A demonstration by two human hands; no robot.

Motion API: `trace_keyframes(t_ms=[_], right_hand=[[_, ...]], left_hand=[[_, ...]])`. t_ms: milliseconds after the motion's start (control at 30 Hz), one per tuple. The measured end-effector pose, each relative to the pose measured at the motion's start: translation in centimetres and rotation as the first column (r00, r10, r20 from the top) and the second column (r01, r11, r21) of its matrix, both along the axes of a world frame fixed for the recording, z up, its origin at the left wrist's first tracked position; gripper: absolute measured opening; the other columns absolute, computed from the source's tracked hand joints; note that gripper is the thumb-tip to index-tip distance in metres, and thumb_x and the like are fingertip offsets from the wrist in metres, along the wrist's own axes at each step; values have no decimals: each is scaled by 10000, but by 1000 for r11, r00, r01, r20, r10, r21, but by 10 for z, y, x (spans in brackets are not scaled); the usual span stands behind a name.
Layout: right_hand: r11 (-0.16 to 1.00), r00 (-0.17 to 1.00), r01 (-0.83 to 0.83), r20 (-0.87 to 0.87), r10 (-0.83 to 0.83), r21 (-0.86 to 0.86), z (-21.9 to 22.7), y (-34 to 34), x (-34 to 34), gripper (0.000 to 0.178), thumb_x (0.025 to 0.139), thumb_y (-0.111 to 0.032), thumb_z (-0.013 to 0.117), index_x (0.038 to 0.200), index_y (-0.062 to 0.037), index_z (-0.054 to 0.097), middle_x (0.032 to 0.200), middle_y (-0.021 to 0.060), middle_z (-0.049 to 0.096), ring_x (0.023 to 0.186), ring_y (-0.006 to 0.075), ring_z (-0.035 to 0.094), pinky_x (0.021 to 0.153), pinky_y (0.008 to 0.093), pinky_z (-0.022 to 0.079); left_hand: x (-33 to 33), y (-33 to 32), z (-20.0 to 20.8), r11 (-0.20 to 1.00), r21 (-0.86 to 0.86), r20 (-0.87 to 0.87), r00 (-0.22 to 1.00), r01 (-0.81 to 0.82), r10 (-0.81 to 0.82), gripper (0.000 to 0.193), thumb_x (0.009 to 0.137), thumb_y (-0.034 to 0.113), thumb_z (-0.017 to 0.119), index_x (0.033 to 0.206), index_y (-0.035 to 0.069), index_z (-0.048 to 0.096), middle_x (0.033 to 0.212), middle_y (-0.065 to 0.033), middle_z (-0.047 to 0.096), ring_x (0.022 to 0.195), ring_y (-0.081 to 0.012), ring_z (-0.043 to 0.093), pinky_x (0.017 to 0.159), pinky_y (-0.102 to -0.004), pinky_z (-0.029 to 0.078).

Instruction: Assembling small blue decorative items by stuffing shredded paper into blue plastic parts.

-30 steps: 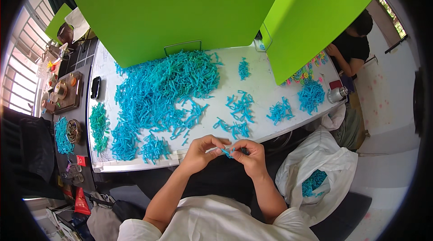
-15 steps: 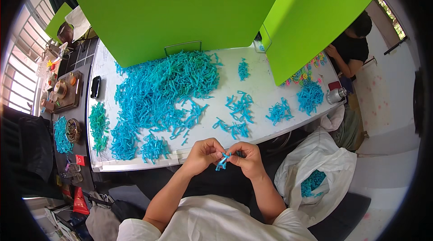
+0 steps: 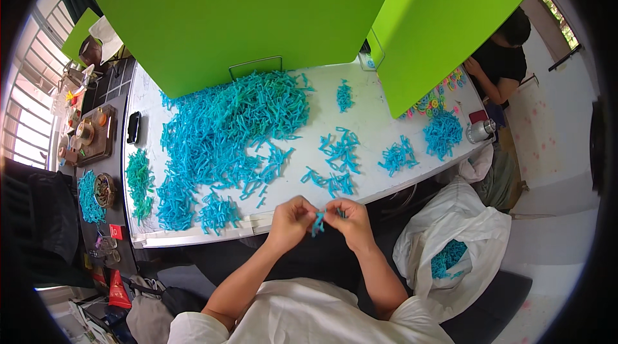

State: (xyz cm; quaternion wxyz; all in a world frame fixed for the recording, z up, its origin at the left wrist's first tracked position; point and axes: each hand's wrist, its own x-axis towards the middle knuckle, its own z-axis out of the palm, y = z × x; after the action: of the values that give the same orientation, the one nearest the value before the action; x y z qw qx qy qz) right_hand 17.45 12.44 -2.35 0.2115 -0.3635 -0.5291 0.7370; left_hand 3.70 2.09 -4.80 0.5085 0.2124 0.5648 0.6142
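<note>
Just off the front edge of the white table (image 3: 370, 180), my left hand (image 3: 291, 221) and my right hand (image 3: 351, 221) meet in front of my chest. Both are closed, thumb against fingers, on a small bunch of blue plastic strips (image 3: 317, 224) that hangs between them. The exact shape of these strips is blurred and partly covered by the fingertips. Beyond the left hand spreads a large heap of similar blue and teal strips (image 3: 225, 131). Smaller clusters lie nearer: one loose group (image 3: 335, 181) ahead of my right hand and another pile (image 3: 219, 210) left of my left hand.
Green upright panels (image 3: 244, 15) stand at the table's back. More strip piles (image 3: 443, 134) lie at the right, by a silver cylindrical object (image 3: 480, 131). A white sack (image 3: 412, 247) holding strips sits at my right. Another person (image 3: 505, 57) works behind the right panel (image 3: 450, 28).
Both hands have risen slightly, and my right fingers have shifted on the strips. The bunch now hangs more narrowly between them. The whole view has tilted a little.
</note>
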Motion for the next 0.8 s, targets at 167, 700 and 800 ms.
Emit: trace_keyframes(t_ms=[167, 700, 800], right_hand=[[933, 980, 164, -52, -190, -320, -9, 18, 12, 334, 1017, -295, 518, 1078, 19, 613, 871, 79, 617, 597, 64, 457, 499, 199, 332], [943, 994, -21, -108, -16, -333, 3, -1, -2, 769, 1003, -639, 265, 1353, 14, 471, 885, 80, 640, 549, 70, 466, 423, 207, 289], [937, 992, -55, -122, 14, -344, 6, -3, -5, 791, 1000, -648, 239, 1349, 24, 466, 844, 49, 603, 528, 68, 456, 416, 200, 288]], left_hand=[[0, 25, -9, 985, -108, -429, 900, -137, 78, 81, 858, -28, 672, 934, -9, 654, 791, -100, 680, 662, -139, 647, 569, -264, 497], [3, 28, 45, 987, 139, -882, 464, 77, 88, 230, 644, 20, 753, 855, 110, 743, 865, -58, 609, 818, -281, 554, 722, -370, 466], [-3, 27, 41, 980, 174, -872, 477, 98, 107, 197, 632, 29, 768, 813, 100, 738, 844, -55, 620, 816, -279, 561, 729, -372, 461]])
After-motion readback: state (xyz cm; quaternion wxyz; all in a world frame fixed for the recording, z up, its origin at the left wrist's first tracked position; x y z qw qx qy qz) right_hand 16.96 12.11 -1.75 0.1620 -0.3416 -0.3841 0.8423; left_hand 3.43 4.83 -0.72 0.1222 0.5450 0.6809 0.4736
